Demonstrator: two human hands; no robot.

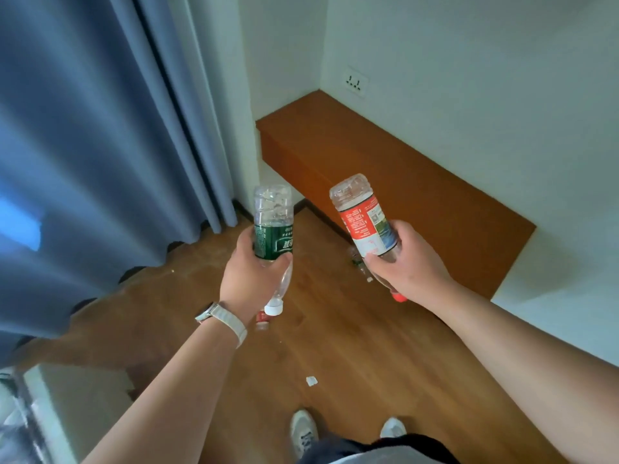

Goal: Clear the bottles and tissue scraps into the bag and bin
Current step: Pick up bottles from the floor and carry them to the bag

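Left hand [254, 276] grips green-label bottle [273, 229], right hand [408, 259] red-label bottle [363, 222]; hold both firmly en route to bag; tissue scrap [311, 380] lies on floor [351, 336].

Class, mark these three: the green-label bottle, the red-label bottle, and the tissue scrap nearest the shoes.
green-label bottle [273, 241]: head view, on the label.
red-label bottle [351, 222]: head view, on the label's red part.
tissue scrap [311, 380]: head view, on its middle.
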